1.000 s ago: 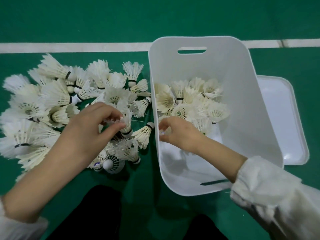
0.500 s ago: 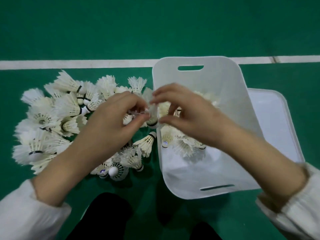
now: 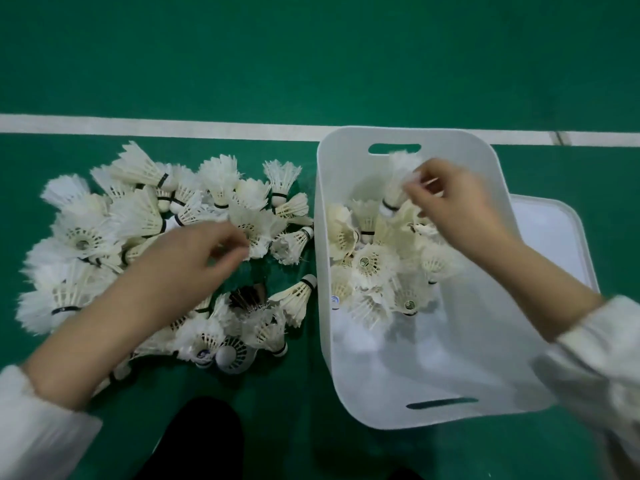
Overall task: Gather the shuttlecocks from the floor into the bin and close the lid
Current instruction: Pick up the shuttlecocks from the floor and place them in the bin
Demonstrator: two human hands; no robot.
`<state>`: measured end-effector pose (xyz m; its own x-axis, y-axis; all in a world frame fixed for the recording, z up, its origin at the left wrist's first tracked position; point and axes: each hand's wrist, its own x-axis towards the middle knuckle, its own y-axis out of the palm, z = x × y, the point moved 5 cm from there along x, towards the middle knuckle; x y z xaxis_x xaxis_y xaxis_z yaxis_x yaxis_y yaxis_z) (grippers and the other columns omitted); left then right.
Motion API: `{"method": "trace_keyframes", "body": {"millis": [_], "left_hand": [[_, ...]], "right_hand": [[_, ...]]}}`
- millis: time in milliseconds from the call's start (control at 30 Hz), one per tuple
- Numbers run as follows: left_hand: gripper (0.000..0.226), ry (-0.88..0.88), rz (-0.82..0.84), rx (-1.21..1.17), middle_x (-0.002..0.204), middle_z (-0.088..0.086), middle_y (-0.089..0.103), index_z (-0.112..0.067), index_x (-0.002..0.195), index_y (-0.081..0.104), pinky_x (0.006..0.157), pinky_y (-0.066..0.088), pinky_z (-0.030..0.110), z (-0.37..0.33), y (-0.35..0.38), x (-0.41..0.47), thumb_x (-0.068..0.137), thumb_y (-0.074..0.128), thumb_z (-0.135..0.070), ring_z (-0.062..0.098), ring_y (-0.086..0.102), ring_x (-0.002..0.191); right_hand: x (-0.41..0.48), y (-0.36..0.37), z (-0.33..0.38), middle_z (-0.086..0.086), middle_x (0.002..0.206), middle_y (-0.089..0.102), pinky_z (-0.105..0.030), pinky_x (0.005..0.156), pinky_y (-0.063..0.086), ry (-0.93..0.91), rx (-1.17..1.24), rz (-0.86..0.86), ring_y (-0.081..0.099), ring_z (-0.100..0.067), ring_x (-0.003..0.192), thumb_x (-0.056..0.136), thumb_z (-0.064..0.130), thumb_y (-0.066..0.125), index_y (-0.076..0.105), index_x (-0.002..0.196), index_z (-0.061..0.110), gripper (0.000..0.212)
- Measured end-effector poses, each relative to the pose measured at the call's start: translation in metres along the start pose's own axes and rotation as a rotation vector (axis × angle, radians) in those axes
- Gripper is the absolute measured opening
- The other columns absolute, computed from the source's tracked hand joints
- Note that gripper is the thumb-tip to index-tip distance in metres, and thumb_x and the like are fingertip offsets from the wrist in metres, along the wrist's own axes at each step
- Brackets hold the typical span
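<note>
Your right hand (image 3: 460,206) is over the far half of the white bin (image 3: 485,358), thumb and fingertips pinched on the feather skirt of one shuttlecock (image 3: 398,188). That shuttlecock hangs close to upright, its long axis running top to bottom with a slight lean: the feathers point up toward the bin's far handle slot, the cork tip with its dark band points down at the shuttlecocks already in the bin (image 3: 377,268). Those lie in a loose heap against the far and left walls, pointing every way, several with their open skirts facing up at you; the near part of the bin floor is bare. Your left hand (image 3: 194,258) is down over the pile of shuttlecocks on the floor (image 3: 145,244), left of the bin, fingers curled with the tips drawn close to the thumb at the feathers of one near the pile's middle; motion blur keeps you from telling whether it is actually gripped. The pile spreads wide on the green floor (image 3: 311,64), with corks pointing in mixed directions, and one dark-feathered shuttlecock (image 3: 247,296) lies near its front edge. The lid (image 3: 550,240) lies flat on the floor, partly tucked behind the bin's right wall. A white court line (image 3: 156,128) runs across beyond the pile and the bin.
</note>
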<state>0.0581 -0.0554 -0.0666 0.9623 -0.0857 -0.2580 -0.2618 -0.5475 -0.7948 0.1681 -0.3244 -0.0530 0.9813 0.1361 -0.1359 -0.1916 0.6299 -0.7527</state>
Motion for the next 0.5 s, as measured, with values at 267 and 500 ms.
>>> {"method": "trace_keyframes", "body": {"millis": [267,500], "left_hand": [[0.015,-0.014,0.152,0.043,0.094,-0.013,0.059,-0.028,0.103,0.059,0.077,0.047,0.027,0.031,0.053,-0.009,0.089,0.056,-0.03,0.004,0.056,0.086],[0.011,-0.051,0.117,0.019,0.091,-0.014,0.057,-0.029,0.099,0.058,0.071,0.046,0.023,0.058,0.049,-0.015,0.088,0.058,-0.029,0.005,0.057,0.083]], "right_hand": [[0.026,0.082,-0.026,-0.013,0.088,0.064,-0.027,0.067,0.037,0.08,-0.239,0.163,0.058,-0.029,0.083,0.091,0.016,0.054,0.06,0.091,0.004,0.014],[0.026,0.079,-0.008,-0.008,0.116,0.061,-0.032,0.081,0.043,0.087,-0.371,0.28,0.057,-0.025,0.1,0.09,0.017,0.053,0.058,0.114,0.012,0.025]]}}
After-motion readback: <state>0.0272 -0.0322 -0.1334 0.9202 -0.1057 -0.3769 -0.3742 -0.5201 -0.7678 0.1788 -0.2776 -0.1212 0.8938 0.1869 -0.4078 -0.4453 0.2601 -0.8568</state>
